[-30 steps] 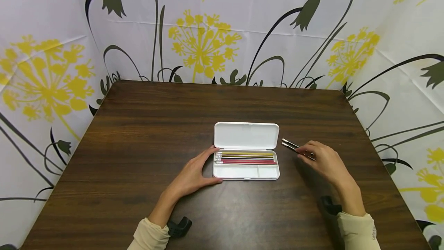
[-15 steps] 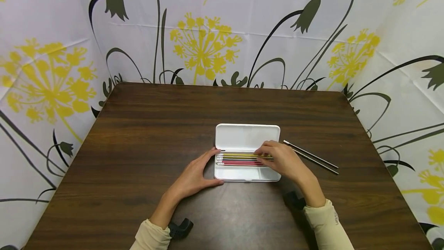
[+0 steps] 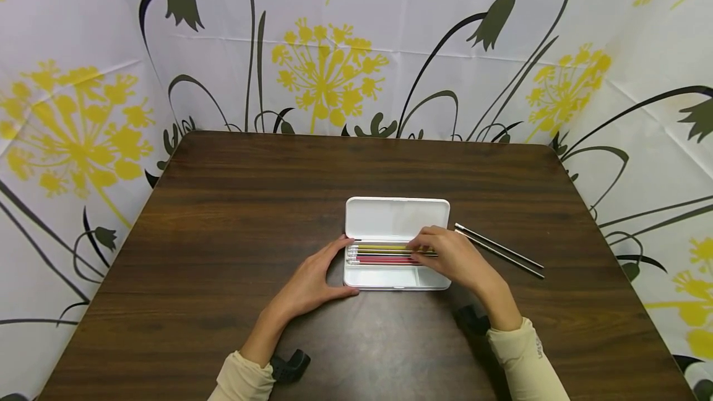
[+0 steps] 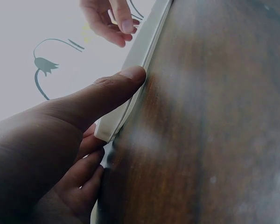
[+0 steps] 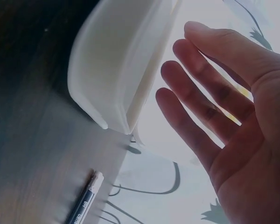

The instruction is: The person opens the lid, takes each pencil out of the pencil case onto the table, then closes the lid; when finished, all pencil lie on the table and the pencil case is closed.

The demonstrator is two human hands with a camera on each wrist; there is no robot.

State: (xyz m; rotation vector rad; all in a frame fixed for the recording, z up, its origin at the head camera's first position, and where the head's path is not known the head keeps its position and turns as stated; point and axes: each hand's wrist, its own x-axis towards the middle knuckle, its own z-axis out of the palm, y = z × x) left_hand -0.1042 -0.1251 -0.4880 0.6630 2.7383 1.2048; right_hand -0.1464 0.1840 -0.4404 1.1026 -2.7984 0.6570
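A white pencil case [image 3: 380, 276] stands on the table with its lid [image 3: 397, 218] raised at the back. My left hand [image 3: 313, 278] grips its left end, thumb at the front corner and fingers at the back corner. Inside, yellow, dark and red pencils [image 3: 384, 252] lie side by side, their eraser ends to the left. Over their right ends hovers my right hand [image 3: 458, 260]. In the right wrist view its fingers [image 5: 189, 126] are loosely bent and apart, and nothing shows between them and the thumb. Two dark pencils [image 3: 504, 248] lie on the table to the right of the case.
The brown wood-grain table [image 3: 245, 203] reaches back to a white curtain [image 3: 423, 11] with yellow and grey-green flowers. A small divider splits the front compartment of the case. Black straps with camera mounts [image 3: 291, 366] sit on both wrists.
My right hand has let go of the two dark pencils on the table and moved left over the pencils in the case. During the last half second little has moved. The left hand stays put.
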